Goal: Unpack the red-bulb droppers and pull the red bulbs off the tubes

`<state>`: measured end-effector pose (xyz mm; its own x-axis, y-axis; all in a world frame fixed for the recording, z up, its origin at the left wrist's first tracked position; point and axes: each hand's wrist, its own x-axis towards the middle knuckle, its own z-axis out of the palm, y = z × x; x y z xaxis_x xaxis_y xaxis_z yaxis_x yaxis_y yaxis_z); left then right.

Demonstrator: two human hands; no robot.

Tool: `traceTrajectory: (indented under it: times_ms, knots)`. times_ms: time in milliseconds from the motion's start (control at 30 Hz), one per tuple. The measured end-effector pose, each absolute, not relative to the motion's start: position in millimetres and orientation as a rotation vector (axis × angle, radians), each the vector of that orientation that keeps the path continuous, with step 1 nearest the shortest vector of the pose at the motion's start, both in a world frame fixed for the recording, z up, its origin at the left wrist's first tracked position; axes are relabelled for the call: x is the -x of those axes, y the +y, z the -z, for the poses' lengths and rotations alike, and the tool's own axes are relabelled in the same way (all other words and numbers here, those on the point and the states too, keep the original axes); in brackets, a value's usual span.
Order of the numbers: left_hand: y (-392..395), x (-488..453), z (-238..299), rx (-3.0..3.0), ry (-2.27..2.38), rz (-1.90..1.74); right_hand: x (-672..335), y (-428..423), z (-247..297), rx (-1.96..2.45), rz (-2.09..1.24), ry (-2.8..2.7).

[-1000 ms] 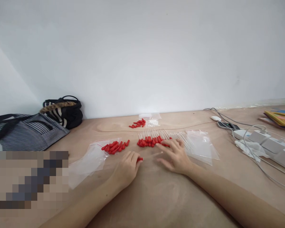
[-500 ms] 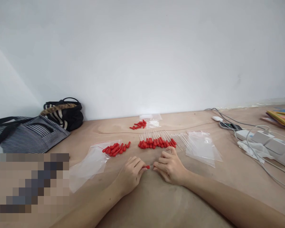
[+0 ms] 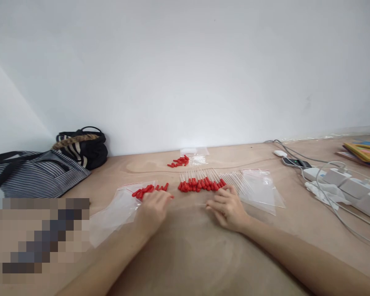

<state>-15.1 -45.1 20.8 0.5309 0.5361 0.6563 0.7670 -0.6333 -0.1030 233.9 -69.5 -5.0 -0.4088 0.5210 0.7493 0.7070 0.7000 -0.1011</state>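
My left hand (image 3: 154, 207) is at the near edge of a pile of red rubber bulbs (image 3: 138, 192), its fingers closed. A red bulb (image 3: 172, 197) sticks out at its fingertips; motion blurs the hand. My right hand (image 3: 228, 207) rests on the table with thumb and fingers pinched together, pointing left. What they hold, if anything, is too thin and faint to make out. Just beyond it lies a row of red bulbs (image 3: 200, 185) with thin clear tubes (image 3: 200, 174) pointing away from me. More loose clear tubes (image 3: 236, 181) lie to the right.
Clear zip bags lie left (image 3: 115, 209) and right (image 3: 260, 191). Farther back are a few small red bulbs (image 3: 179, 161) and a bag of tubes (image 3: 197, 156). A striped bag (image 3: 46, 172) stands left; a power strip with chargers (image 3: 354, 187) and cables is at right.
My left hand has moved away from my right hand, leftward and forward to the pile of red bulbs. The right hand has shifted slightly forward. The bulb and tube between them have come apart.
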Motion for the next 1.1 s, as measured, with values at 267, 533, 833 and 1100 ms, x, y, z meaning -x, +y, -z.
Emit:
traceTrajectory:
  times_ms: [267,533,833,1100]
  knots:
    - [15.8,40.6,-46.5,2.368,-1.631,0.535,-289.8,-27.0,10.4,1.480,0.208,-1.620]
    - [16.1,22.4,-40.7,2.248,-1.747,0.373,-306.4,-19.6,14.5,2.138,0.181,-1.681]
    - [2.6,-35.1,-32.6,2.331,-1.774,0.612,-303.1,-19.3,17.5,2.221,0.139,-1.696]
    - [3.9,-50.9,-37.7,2.399,-1.849,0.580,-297.8,-23.9,15.1,2.138,0.192,-1.690]
